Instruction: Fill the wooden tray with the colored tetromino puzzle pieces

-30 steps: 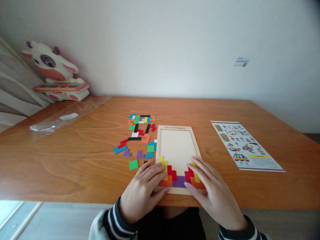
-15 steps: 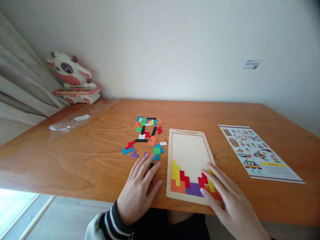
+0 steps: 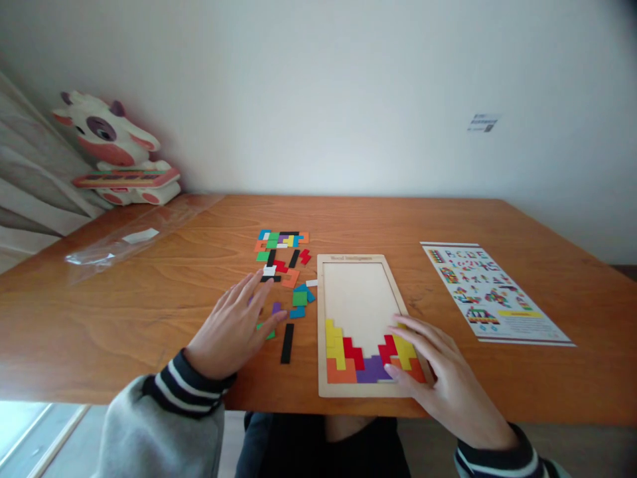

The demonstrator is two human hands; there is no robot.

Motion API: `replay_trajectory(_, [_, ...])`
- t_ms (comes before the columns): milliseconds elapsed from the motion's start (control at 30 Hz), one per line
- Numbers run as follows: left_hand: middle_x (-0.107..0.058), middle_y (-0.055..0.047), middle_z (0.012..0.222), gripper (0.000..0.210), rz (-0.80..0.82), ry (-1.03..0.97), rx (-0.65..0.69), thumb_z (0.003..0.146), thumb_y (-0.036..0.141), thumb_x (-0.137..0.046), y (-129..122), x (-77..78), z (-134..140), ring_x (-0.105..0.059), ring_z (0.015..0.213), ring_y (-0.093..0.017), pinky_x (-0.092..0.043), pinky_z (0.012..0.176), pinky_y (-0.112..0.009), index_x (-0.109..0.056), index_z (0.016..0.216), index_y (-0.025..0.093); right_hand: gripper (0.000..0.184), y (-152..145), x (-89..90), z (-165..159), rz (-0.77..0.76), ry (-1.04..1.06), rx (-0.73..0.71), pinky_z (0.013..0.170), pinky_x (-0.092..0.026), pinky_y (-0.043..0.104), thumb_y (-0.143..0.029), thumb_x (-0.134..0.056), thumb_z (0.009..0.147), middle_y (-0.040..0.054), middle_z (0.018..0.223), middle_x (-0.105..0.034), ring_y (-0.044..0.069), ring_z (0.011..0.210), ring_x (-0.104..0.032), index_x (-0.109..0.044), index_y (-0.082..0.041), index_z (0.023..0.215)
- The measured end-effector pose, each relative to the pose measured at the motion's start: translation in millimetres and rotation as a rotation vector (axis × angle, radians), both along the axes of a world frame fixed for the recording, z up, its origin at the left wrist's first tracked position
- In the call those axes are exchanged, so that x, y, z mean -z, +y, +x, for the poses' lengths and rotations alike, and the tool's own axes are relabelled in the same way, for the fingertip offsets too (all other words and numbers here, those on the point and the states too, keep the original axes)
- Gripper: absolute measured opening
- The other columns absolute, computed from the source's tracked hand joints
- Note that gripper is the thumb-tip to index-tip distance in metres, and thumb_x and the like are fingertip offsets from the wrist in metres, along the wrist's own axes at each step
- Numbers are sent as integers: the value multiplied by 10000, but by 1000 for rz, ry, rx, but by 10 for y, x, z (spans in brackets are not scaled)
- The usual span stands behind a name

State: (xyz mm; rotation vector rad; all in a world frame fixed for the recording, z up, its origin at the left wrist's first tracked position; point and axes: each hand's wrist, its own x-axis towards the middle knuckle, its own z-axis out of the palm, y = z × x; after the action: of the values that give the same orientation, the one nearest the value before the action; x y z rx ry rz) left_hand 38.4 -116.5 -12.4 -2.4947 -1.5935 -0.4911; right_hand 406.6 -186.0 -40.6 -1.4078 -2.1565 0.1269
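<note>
My left hand (image 3: 226, 335) is spread over the loose puzzle pieces and hides some of them; nothing shows in its fingers. Close to its thumb are a green piece (image 3: 269, 333), a purple piece (image 3: 277, 307) and a long black piece (image 3: 287, 344). The wooden puzzle board (image 3: 322, 312) lies flat, its lower part filled with yellow (image 3: 334, 342), red (image 3: 354, 353), orange (image 3: 342, 371) and purple (image 3: 371, 369) pieces. My right hand (image 3: 442, 372) rests with fingers apart on the board's lower right side, partly covering pieces there.
More coloured pieces (image 3: 283, 240) lie in a group farther back. A printed pattern sheet (image 3: 490, 292) is on the right of the table. At the back left stand a toy cow with a keyboard (image 3: 119, 153) and a clear plastic bag (image 3: 134, 239).
My left hand has moved left and farther over the loose pieces, uncovering the long black piece. My right hand stays at the board's right side. The view has shifted to the right.
</note>
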Motion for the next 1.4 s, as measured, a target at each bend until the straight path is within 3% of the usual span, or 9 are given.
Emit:
replay_trajectory(133, [-637,-150,1341,491,-20,51,46,983,524,-421,451,-90,-148,-634,1183,-340,-522,996,-518,-619,1285,192,404,-34,-5,-38,-1,22,23,1035,-516,483,-458,-702,863,80,1370,-614,291,1256,-586,-653,-286,1225])
replay_trajectory(233, [-667,-135,1295,420,38,12,64,987,467,-427,599,-45,-183,-640,1157,-339,-515,983,-530,-664,1210,201,380,-57,-6,-56,13,13,6,1030,-523,496,-450,-708,860,79,1430,-569,301,1273,-576,-686,-305,1211])
replay_trajectory(467, [-681,-109,1282,385,71,-78,135,989,441,-458,547,89,-236,-660,1118,-295,-517,966,-470,-659,1212,200,244,-82,-33,-60,44,50,-17,1018,-536,473,-388,-726,855,62,1384,-609,287,1257,-589,-751,-326,1089])
replay_trajectory(700, [-697,-115,1258,384,51,-114,86,992,420,-463,576,149,-269,-669,1123,-284,-530,972,-453,-653,1229,186,390,-87,-22,-35,59,7,-28,999,-538,440,-402,-697,879,65,1366,-615,272,1228,-603,-655,-296,1252])
replay_trajectory(767, [-717,-100,1220,331,68,-138,158,984,386,-501,560,133,-260,-680,1102,-265,-539,961,-431,-669,1202,202,384,-84,-7,-28,62,4,-22,1000,-531,440,-395,-682,891,67,1372,-605,269,1227,-598,-638,-286,1256])
replay_trajectory(867, [-739,-69,1166,261,84,-186,371,957,340,-583,505,77,-192,-684,1092,-231,-542,962,-388,-685,1170,228,384,-77,10,-28,58,-10,-14,1003,-522,439,-396,-672,897,67,1368,-601,268,1223,-593,-619,-280,1260])
replay_trajectory(1033, [-735,-96,1182,401,36,-234,547,907,394,-688,425,32,0,-678,1107,-232,-549,988,-386,-645,1253,195,384,-75,2,-46,57,-21,-10,995,-518,435,-400,-663,903,64,1341,-614,267,1205,-600,-599,-284,1263])
replay_trajectory(1200, [-731,-87,1201,370,16,-220,489,932,368,-664,421,102,107,-669,1140,-238,-555,990,-403,-648,1265,208,391,-85,-7,-49,55,-24,-7,999,-507,440,-408,-659,907,69,1339,-610,269,1209,-591,-585,-286,1271])
replay_trajectory(1400, [-758,-71,1062,287,-29,-242,434,968,348,-607,418,123,157,-708,979,-214,-578,880,-370,-663,1205,197,408,-87,5,-30,36,-34,-16,997,-503,444,-417,-663,909,71,1329,-611,269,1212,-583,-573,-285,1284])
